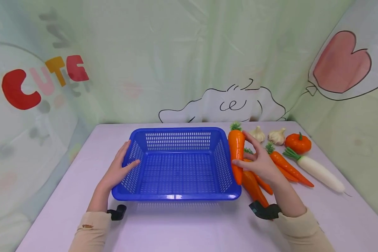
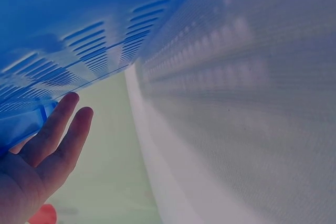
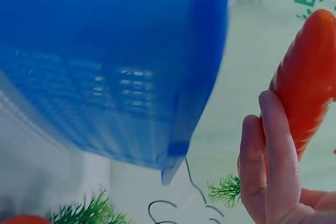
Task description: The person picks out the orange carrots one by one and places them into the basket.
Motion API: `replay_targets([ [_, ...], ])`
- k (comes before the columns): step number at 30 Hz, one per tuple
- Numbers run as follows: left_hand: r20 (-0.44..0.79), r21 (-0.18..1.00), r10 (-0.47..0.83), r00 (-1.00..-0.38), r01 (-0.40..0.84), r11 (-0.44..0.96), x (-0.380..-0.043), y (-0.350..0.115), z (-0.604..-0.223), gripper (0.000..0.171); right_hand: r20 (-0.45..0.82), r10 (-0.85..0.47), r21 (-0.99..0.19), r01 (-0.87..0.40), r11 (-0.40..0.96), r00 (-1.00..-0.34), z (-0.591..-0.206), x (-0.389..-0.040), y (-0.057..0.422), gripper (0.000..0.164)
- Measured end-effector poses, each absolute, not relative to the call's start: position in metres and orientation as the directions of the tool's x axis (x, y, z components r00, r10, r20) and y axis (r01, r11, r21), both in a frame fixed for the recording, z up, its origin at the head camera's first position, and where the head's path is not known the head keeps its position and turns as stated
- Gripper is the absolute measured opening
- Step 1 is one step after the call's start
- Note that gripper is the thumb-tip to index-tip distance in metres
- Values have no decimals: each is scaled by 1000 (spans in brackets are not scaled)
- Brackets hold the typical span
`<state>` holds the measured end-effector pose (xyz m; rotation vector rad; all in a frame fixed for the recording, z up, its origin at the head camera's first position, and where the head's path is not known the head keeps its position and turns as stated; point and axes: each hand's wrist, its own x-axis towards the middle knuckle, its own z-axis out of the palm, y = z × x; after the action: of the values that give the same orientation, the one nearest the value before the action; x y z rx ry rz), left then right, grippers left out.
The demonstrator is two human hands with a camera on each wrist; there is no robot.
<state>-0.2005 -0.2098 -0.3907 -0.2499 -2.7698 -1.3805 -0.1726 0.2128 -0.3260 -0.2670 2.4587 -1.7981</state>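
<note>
My right hand (image 1: 260, 161) grips an orange carrot (image 1: 237, 145) with a green leafy top, between thumb and fingers. The carrot stands upright over the right rim of a blue plastic basket (image 1: 176, 197). In the right wrist view the carrot (image 3: 307, 85) rises beyond the basket's side wall (image 3: 105, 77). At the basket's left rim is my left hand (image 1: 116, 171), thumb over the rim, fingers along the outside. The left wrist view shows the fingers of the left hand (image 2: 39, 166) fairly straight beside the slotted wall (image 2: 86, 45). Inside, the basket holds nothing.
More carrots (image 1: 253, 185) lie under and beside my right forearm, with others (image 1: 289, 166) farther right. Two garlic bulbs (image 1: 276, 136), a small pumpkin (image 1: 298, 142) and a white radish (image 1: 321, 173) lie on the right of the pale table (image 1: 176, 231). A printed curtain (image 1: 145, 70) hangs behind.
</note>
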Motion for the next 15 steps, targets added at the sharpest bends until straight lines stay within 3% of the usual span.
replay_targets([
  [15, 103, 775, 137, -985, 166, 610, -198, -210, -385, 75, 42, -243, -952, -112, 284, -969, -296, -176, 189, 93],
])
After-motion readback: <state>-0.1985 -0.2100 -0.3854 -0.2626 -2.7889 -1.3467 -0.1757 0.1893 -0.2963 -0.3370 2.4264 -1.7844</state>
